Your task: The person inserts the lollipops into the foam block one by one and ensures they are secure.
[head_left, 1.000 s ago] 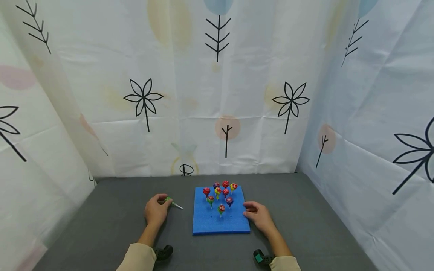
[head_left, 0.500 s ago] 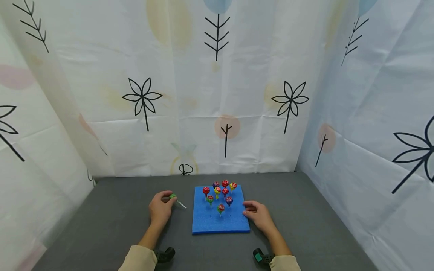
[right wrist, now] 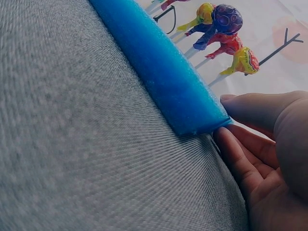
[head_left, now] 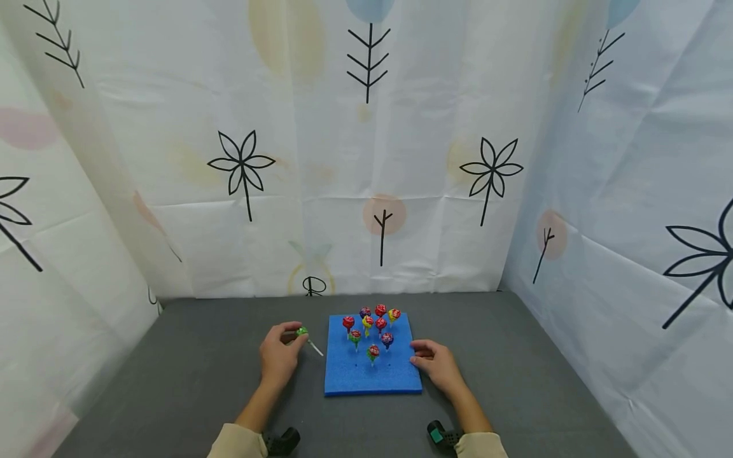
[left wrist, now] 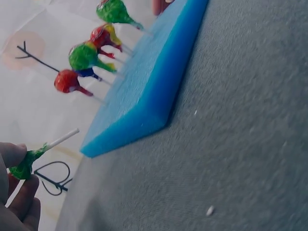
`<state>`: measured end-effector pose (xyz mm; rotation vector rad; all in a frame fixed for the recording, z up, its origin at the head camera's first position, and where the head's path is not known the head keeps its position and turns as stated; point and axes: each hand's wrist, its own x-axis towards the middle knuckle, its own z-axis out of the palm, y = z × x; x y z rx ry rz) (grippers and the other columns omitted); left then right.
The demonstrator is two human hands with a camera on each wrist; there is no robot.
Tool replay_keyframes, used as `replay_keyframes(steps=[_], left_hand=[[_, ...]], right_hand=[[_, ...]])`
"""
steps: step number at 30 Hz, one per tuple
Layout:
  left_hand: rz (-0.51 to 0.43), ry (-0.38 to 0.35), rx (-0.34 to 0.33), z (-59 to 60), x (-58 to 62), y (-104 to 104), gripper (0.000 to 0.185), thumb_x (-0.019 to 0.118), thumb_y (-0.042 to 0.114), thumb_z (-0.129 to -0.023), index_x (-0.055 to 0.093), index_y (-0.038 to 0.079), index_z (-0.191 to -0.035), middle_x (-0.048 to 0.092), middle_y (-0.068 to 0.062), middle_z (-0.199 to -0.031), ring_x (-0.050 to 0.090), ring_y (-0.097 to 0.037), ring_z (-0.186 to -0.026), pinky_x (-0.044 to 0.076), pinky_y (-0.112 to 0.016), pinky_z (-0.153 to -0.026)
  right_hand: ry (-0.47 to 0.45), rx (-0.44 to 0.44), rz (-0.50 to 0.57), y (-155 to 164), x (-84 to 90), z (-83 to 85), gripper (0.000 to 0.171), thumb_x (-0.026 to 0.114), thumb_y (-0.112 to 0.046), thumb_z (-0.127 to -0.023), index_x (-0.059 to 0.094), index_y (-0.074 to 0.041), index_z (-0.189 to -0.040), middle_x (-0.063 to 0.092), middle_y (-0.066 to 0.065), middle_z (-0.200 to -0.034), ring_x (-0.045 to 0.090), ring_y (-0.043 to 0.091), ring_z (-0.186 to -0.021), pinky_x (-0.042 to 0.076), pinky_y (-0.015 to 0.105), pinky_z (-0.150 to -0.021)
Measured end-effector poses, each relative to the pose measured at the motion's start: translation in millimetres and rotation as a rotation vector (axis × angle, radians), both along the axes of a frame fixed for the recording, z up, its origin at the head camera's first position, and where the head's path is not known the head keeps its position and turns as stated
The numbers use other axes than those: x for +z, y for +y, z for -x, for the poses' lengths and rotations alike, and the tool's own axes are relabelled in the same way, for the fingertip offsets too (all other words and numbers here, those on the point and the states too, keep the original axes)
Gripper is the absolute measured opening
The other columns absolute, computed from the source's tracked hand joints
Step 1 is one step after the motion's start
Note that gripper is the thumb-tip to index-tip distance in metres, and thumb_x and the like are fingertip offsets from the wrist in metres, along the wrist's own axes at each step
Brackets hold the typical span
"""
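Note:
My left hand (head_left: 279,361) pinches a green-wrapped lollipop (left wrist: 30,161) by its head, between thumb and fingertips. Its white stick (head_left: 314,348) points right and down, towards a blue foam board (head_left: 372,383) just beyond. Several wrapped lollipops in red, yellow, green and purple stand upright in that board, among them a green-and-red one (head_left: 373,352) nearest the front and a purple one (head_left: 387,340). At the board's right edge, my right hand (head_left: 439,366) holds on, thumb and fingers either side of the edge in the right wrist view.
A grey cloth-covered table (head_left: 189,375) bears the board. Small dark holes (head_left: 389,366) show in the foam's front part. A printed white curtain (head_left: 321,127) encloses the back and both sides. One small white speck (left wrist: 210,210) lies on the cloth.
My left hand has moved right, carrying the green lollipop closer to the board's left edge. The right hand stays at the board's right edge, and the board has hardly moved.

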<state>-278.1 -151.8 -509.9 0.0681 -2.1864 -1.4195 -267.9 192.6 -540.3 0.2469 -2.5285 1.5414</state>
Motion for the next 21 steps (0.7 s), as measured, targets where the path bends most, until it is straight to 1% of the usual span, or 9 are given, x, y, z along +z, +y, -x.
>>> replay_keyframes(steps=[3,7,11,14,17,19,21], left_hand=[[-0.006,-0.001,-0.004,-2.2,0.3,4.0,0.024,0.080,0.008,-0.080,0.071,0.008,-0.102,0.064,-0.008,-0.101,0.068,-0.023,-0.092,0.051,-0.022,-0.070],[-0.017,0.022,0.004,-4.5,-1.8,9.5,0.024,0.080,0.006,-0.079,0.070,0.007,-0.101,0.065,-0.007,-0.101,0.067,-0.023,-0.091,0.051,-0.021,-0.069],[-0.060,0.063,0.007,-7.8,-4.0,15.9,0.024,0.080,0.002,-0.078,0.070,0.005,-0.099,0.065,-0.009,-0.100,0.068,-0.025,-0.091,0.050,-0.018,-0.067],[-0.084,0.069,0.006,-9.9,-4.8,21.4,0.025,0.080,0.001,-0.077,0.070,0.005,-0.099,0.065,-0.009,-0.100,0.068,-0.025,-0.091,0.050,-0.018,-0.067],[-0.088,0.054,-0.002,-12.6,-4.8,27.0,0.025,0.080,0.001,-0.078,0.069,0.006,-0.099,0.065,-0.008,-0.100,0.067,-0.025,-0.093,0.053,-0.023,-0.070],[-0.090,0.050,-0.012,-14.8,-4.6,30.6,0.025,0.080,0.001,-0.078,0.068,0.006,-0.100,0.064,-0.008,-0.100,0.067,-0.024,-0.094,0.054,-0.030,-0.074],[-0.104,0.063,-0.025,-16.4,-5.4,34.0,0.026,0.080,0.000,-0.077,0.068,0.005,-0.099,0.064,-0.008,-0.100,0.067,-0.025,-0.095,0.055,-0.037,-0.077]], right_hand=[[0.002,0.001,0.001,-0.1,0.0,-0.1,0.026,0.072,-0.005,-0.086,0.068,-0.002,-0.111,0.067,0.008,-0.106,0.062,0.020,-0.092,0.052,0.030,-0.079],[0.001,-0.009,0.002,-0.7,0.7,-0.3,0.025,0.072,-0.004,-0.086,0.069,-0.002,-0.111,0.068,0.008,-0.106,0.062,0.020,-0.092,0.052,0.030,-0.079],[-0.001,-0.013,0.007,-0.8,1.1,-0.3,0.025,0.072,-0.004,-0.086,0.069,-0.003,-0.111,0.068,0.008,-0.106,0.062,0.019,-0.092,0.052,0.029,-0.079],[0.003,-0.005,0.013,-0.4,0.7,0.1,0.025,0.072,-0.004,-0.087,0.069,-0.002,-0.111,0.068,0.009,-0.107,0.062,0.020,-0.092,0.052,0.029,-0.079],[0.005,0.002,0.018,-0.1,0.4,0.3,0.025,0.072,-0.004,-0.087,0.068,-0.001,-0.112,0.068,0.010,-0.107,0.063,0.021,-0.093,0.052,0.029,-0.079],[0.005,0.005,0.022,0.0,0.4,0.5,0.025,0.072,-0.003,-0.087,0.068,-0.001,-0.112,0.068,0.010,-0.107,0.063,0.021,-0.093,0.052,0.029,-0.079],[0.005,0.005,0.022,0.0,0.4,0.5,0.025,0.071,-0.003,-0.087,0.068,-0.001,-0.111,0.068,0.010,-0.107,0.063,0.021,-0.093,0.052,0.028,-0.079]])
